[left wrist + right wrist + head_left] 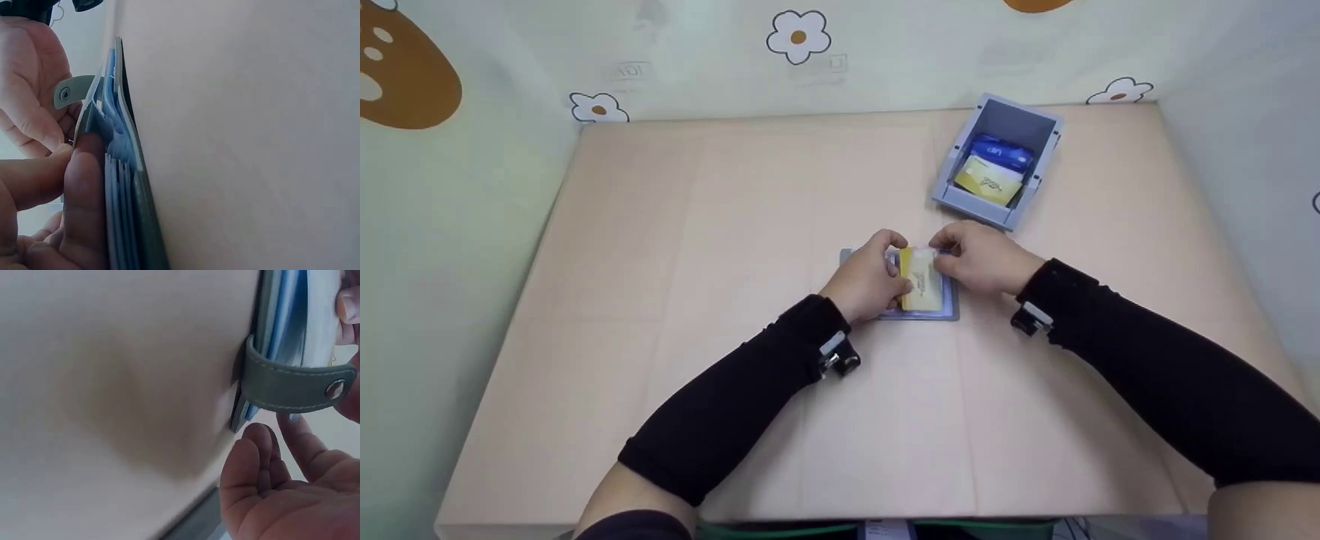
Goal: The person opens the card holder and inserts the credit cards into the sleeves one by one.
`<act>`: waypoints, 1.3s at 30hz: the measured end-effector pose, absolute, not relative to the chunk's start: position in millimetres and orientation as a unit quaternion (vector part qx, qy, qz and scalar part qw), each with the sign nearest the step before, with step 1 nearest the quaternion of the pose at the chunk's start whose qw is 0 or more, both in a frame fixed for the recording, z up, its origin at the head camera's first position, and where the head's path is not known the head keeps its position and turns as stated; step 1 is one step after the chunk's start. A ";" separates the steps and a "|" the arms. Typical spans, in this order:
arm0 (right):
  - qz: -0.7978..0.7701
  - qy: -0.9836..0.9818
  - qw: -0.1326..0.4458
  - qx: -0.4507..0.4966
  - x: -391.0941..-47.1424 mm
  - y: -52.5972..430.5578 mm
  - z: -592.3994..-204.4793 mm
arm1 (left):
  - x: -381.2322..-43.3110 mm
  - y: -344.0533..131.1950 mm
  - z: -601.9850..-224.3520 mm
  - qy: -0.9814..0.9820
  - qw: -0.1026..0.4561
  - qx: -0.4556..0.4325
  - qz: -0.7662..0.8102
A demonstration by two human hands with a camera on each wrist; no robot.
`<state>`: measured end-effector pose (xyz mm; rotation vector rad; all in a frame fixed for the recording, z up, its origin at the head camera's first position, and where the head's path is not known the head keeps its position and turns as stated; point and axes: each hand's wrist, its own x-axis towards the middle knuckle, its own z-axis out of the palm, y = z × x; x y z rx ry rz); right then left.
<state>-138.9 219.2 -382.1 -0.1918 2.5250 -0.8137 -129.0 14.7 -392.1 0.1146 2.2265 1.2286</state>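
Note:
A grey-green card holder (pixel 956 307) with clear sleeves lies in front of me, a yellow card (pixel 924 289) at its top. My left hand (pixel 870 277) pinches a sleeve page at its left edge; one finger is behind the page and the thumb in front, as the left wrist view shows. My right hand (pixel 986 259) has curled fingers, with thumb and forefinger at the card's upper right edge; I cannot tell whether they pinch it. A snap strap (pixel 287 385) sticks out from the holder, close above the right fingertips. Several sleeves (pixel 118 214) are stacked below the lifted page.
A grey bin (pixel 971 206) stands beyond my right hand, holding a blue packet (pixel 1001 152) and a yellow-and-white card or packet (pixel 988 180). The table (pixel 720 225) has a pale cover. Flower-patterned walls (pixel 697 60) bound it at the back and sides.

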 end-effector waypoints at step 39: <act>-0.546 0.766 0.337 0.044 -141.6 203.3 -367.8 | -118.3 -24.8 -386.5 0.922 0.196 0.147 0.301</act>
